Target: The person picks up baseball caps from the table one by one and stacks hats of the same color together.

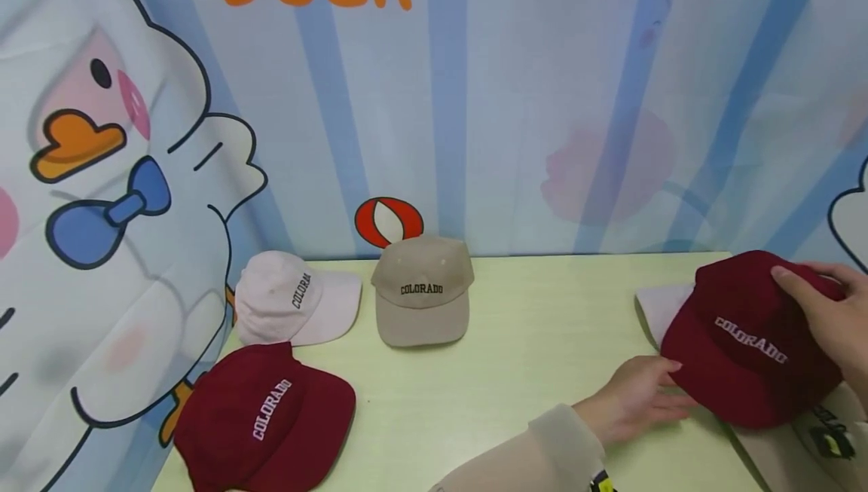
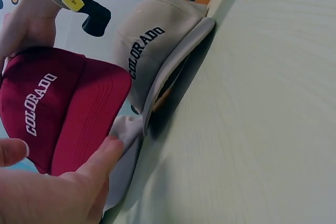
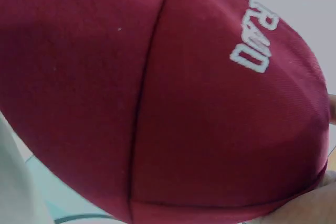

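Note:
My right hand (image 1: 837, 319) pinches the crown of a maroon baseball cap (image 1: 746, 386) at the right side, thumb on top of it. White letters reading COLORADO cross the cap's front. At its brim is my left hand (image 1: 637, 399), fingers extended and thumb tip right at the brim's edge. In the left wrist view this hand's index finger (image 2: 102, 156) overlaps the brim. Under and behind the held cap, a white cap (image 1: 661, 307) shows only its brim, and a beige cap (image 1: 766, 450) is partly covered. The maroon crown fills most of the right wrist view.
On the left of the pale yellow table (image 1: 502, 341) lie a pale pinkish-white cap (image 1: 271, 300), a beige cap (image 1: 422, 319) and another maroon cap (image 1: 237, 409). A blue cloth backdrop (image 1: 515, 100) with cartoon ducks hangs behind the table.

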The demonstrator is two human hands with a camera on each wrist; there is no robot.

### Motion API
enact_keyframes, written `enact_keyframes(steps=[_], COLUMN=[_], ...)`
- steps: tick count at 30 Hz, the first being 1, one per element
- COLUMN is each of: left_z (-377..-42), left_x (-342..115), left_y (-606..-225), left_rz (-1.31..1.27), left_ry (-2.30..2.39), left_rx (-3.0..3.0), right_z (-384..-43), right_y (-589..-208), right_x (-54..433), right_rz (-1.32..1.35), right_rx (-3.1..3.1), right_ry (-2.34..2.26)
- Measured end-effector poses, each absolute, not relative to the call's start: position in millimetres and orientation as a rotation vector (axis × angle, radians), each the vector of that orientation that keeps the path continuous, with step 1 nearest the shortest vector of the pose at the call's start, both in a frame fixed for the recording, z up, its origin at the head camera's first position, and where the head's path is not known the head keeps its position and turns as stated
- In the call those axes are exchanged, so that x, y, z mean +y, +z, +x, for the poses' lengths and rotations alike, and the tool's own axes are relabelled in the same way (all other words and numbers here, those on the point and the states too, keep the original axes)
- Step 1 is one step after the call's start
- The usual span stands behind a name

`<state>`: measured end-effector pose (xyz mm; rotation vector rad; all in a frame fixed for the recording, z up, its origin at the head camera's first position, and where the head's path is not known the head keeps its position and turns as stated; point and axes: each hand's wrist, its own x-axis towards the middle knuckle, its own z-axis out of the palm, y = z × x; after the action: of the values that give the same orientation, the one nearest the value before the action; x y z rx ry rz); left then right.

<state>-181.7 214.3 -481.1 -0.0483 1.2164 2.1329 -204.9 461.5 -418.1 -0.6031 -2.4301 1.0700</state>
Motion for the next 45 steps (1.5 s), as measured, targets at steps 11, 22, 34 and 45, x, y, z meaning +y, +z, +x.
enact_keyframes(steps=[11,22,34,45], left_z=[-192.8,-194.0,-194.5,-204.2], left_x=[176.6,147.8,112.8,89.2], left_y=[-479.3,-470.8,-471.2,-481.7], left_rz=[-0.009,-0.057,-0.207,-0.367], left_ry=[2.044,2.164,2.295,2.4], left_rx=[1.362,1.447,1.541,1.559], right_z=[-205.0,-235.8,-277.1,-314.5], right_y=[-372.1,-369.4,-372.9,-382.0], right_x=[392.2,372.5,332.2,280.9], right_rz=[-0.409,-0.347,-0.155,0.037], right_rx=[-2.485,-2.481,-2.656,-2.766], right_ry=[1.229,1.408,1.368,1.259])
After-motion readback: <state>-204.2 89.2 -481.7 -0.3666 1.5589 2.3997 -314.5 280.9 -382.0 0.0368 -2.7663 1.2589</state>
